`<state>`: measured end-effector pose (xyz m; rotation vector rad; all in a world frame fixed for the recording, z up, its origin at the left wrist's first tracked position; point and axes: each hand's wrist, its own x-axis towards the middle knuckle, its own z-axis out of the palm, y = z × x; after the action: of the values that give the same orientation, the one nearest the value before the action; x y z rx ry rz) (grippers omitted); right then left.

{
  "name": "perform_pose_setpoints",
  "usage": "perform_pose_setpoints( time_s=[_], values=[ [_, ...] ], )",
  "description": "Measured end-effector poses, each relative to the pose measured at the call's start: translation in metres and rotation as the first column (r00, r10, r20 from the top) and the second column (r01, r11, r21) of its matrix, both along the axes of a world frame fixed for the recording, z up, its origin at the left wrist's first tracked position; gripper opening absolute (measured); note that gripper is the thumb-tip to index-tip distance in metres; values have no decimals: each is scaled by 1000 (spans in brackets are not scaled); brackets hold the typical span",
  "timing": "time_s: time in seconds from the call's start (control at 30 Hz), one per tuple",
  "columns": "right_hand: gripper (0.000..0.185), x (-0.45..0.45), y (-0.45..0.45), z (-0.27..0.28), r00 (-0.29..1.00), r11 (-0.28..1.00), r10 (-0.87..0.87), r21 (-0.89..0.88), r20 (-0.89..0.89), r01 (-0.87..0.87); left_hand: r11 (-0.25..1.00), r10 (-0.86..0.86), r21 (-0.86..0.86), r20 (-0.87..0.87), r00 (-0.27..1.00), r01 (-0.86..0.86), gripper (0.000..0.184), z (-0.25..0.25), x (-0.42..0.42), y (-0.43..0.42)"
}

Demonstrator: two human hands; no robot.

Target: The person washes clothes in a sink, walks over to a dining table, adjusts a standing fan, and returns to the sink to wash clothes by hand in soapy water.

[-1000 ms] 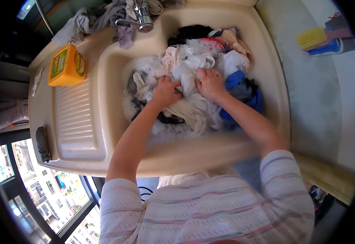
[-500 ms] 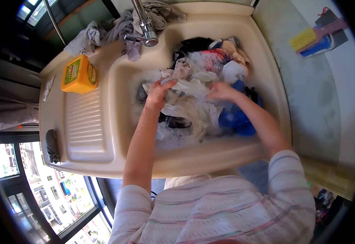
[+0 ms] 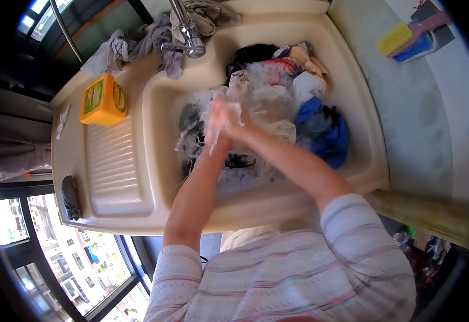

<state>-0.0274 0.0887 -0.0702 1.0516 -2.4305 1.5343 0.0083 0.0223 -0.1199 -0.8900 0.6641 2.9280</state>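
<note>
My left hand (image 3: 216, 122) and my right hand (image 3: 233, 119) are pressed together over the left part of the sink basin (image 3: 160, 123). Both are closed on a wet, soapy white cloth, mostly hidden between the fingers and smeared by motion. Suds and a strand of foam or fabric hang from them. Around the hands lie soaking clothes: a cream garment (image 3: 282, 130), a dark garment (image 3: 192, 131), a blue garment (image 3: 335, 140) and a red patterned piece (image 3: 284, 70). Foamy water covers part of the pile.
A chrome faucet (image 3: 191, 42) stands behind the basin, with grey cloths (image 3: 154, 40) draped along the back ledge. On the ribbed drainboard side is an orange detergent container (image 3: 104, 100). A dark grey object (image 3: 70, 197) lies at the left edge. Scrub brushes (image 3: 409, 40) rest at right.
My right hand has moved left to meet my left hand, and the white cloth stretched between them is now bunched up. The blue garment is more exposed.
</note>
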Motion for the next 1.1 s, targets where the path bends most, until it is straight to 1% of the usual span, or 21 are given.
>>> perform_pose_setpoints(
  time_s=[0.03, 0.1, 0.17, 0.2, 0.27, 0.33, 0.37, 0.4, 0.43, 0.5, 0.53, 0.6, 0.63, 0.67, 0.77, 0.83, 0.87, 0.9, 0.97, 1.07, 1.1],
  values=[
    [17, -15, 1, 0, 992, 985, -117, 134, 42, 110, 987, 141, -104, 147, 979, -127, 25, 9, 1, 6],
    [16, -33, 6, 17, 929, 868, -364, 387, 67, 312, 996, -8, -85, 161, 987, 22, 25, 35, -3, 6],
    [14, 9, 12, 44, 972, 931, -232, 280, -41, 234, 999, -5, -37, 87, 996, 8, 26, 40, -1, 2],
    [13, 6, 12, 44, 967, 926, -253, 285, -15, 246, 997, 73, 34, -531, 844, -65, 25, 37, 11, 13],
    [13, -1, 18, 36, 952, 915, -301, 294, 46, 275, 1000, 27, 13, -786, 617, -27, 26, 54, 22, 27],
    [13, -12, 25, 22, 935, 909, -336, 298, 112, 291, 974, -197, -166, -277, 941, 155, 29, 51, 3, 20],
    [15, -37, 42, 6, 916, 858, -390, 397, 89, 326, 939, -272, -208, 29, 962, 272, 31, 49, -6, 17],
    [18, -64, 64, -7, 893, 792, -446, 494, 65, 359, 615, -328, -748, 45, 944, 250, 33, 49, -3, 16],
    [21, -74, 80, -8, 900, 832, -432, 415, 64, 369, 25, -209, -983, 170, 963, 179, 36, 49, 0, 14],
    [27, -74, 107, -3, 914, 849, -406, 372, 5, 375, -1, -241, -958, 278, 930, 286, 41, 92, -2, 10],
    [29, -62, 116, 5, 914, 835, -403, 391, -45, 388, -335, -261, -914, 322, 910, 228, 46, 79, 5, 8],
    [35, -31, 123, -20, 924, 842, -198, 426, -326, 331, -623, -268, -742, 499, 824, 247, 48, 60, 10, 15],
    [37, -34, 128, -41, 958, 838, -149, 482, -246, 254, -744, -250, -626, 585, 771, 234, 49, 56, 11, 19],
    [39, -39, 139, -58, 981, 829, -107, 530, -161, 178, -709, -275, -615, 692, 668, 345, 59, 73, 10, 23],
    [25, -39, 127, -23, 981, 711, -192, 687, -16, 151, -74, -584, -867, 438, 684, 493, 56, 43, 7, -3],
    [17, -30, 103, -7, 966, 787, -247, 598, 79, 153, 737, -509, -475, 76, 857, 480, 47, 53, 7, -10],
    [12, -11, 88, 15, 988, 920, -145, 360, -55, 155, 937, -346, -78, -46, 937, 342, 43, 57, 2, -11],
    [9, 22, 73, 35, 977, 989, -77, 110, -200, 100, 817, -397, -488, -92, 913, 306, 40, 49, 4, -13],
    [10, 62, 39, 59, 962, 987, 155, 1, -226, -158, 199, -517, -980, -93, 851, 14, 35, 19, 15, -17],
    [9, 1, 10, 1, 986, 975, -153, 152, -69, 162, 862, -204, -457, 84, 975, 219, 34, 19, 4, 6],
    [13, -23, 12, 21, 956, 870, -282, 443, 83, 218, 974, -129, -153, 220, 967, 165, 34, 33, 2, 12]
  ],
)
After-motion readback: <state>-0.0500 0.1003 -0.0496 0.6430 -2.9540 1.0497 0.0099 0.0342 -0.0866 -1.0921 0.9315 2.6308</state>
